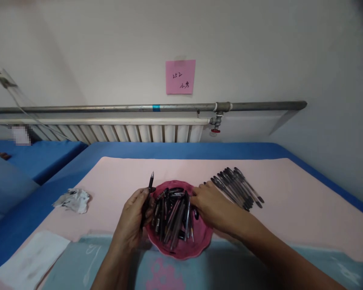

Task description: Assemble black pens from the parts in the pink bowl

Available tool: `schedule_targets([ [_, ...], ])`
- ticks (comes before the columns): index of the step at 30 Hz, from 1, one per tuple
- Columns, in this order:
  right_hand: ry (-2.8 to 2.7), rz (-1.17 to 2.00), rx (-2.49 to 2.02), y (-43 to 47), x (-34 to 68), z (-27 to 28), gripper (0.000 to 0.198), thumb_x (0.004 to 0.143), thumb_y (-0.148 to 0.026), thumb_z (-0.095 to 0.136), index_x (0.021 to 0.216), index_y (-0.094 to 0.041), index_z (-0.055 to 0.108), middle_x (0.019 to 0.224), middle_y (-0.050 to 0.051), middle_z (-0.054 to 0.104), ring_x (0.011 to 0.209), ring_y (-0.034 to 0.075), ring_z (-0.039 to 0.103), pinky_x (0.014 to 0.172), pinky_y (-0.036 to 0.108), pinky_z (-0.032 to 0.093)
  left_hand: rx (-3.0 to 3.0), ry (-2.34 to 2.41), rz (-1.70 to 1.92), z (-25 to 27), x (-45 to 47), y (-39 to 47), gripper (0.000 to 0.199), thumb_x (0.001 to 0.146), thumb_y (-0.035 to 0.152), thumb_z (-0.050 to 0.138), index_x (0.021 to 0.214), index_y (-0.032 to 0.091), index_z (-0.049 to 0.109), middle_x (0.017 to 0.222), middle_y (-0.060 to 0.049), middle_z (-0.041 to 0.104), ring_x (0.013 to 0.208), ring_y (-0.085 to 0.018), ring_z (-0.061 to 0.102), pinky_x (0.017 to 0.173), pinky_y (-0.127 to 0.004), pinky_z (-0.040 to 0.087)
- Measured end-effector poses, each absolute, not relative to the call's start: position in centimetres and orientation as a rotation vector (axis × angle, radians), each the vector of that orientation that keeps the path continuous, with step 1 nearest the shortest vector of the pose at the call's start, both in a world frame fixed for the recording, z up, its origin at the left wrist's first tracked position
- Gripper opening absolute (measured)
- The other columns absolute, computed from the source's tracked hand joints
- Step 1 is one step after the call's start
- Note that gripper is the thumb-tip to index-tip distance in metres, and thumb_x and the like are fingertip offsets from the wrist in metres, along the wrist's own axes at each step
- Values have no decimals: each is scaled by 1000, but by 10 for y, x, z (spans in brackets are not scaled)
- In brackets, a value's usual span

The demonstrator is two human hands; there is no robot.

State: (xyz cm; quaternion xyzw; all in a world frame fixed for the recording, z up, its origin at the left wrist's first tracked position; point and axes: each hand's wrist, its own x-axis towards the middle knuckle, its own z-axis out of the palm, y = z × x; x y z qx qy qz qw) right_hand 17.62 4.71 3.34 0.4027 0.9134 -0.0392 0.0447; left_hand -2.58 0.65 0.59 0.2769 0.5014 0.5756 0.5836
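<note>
Teal cloth [226, 266], scalloped bowl [204, 233], left fingers [140, 196] holding slim pen [151, 181] — right fingers [196, 200], grip unclear

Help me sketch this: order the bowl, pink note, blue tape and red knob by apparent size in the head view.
1. Bowl
2. Pink note
3. Blue tape, red knob: too alike to rank

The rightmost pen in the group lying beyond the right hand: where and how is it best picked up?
I'd pinch the rightmost pen around mid-barrel, coming from above and slightly from the right. It's long, slim and appears to lie flat, slanting away to the left, so pinch across its width; the other pens crowd its left side.
</note>
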Motion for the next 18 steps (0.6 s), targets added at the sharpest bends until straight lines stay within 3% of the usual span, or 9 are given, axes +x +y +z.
schedule_targets([
  [5,2719,-66,1242,41,168,35,23,78,-8,49,88,-16,69,94,14,63,86,25,53,77,39,28,635,1166,1337,7,-26,6,30,70,42,66,72,16,52,50,8,44,38,-2,30,36,-15,17],
  [10,2636,32,1317,33,158,30,16,69,-9,60,81,-12,70,88,17,62,88,30,53,81,42,28,625,1183,1331,6,-26,6,29,70,42,67,74,16,53,51,7,46,39,-2,32,36,-14,17],
  [18,2578,97,1370,29,152,24,22,62,-16,68,83,-12,70,96,20,61,94,35,50,83,47,29,653,1168,1324,4,-25,7,28,72,42,64,81,16,56,52,7,45,40,-3,32,37,-15,19],
])
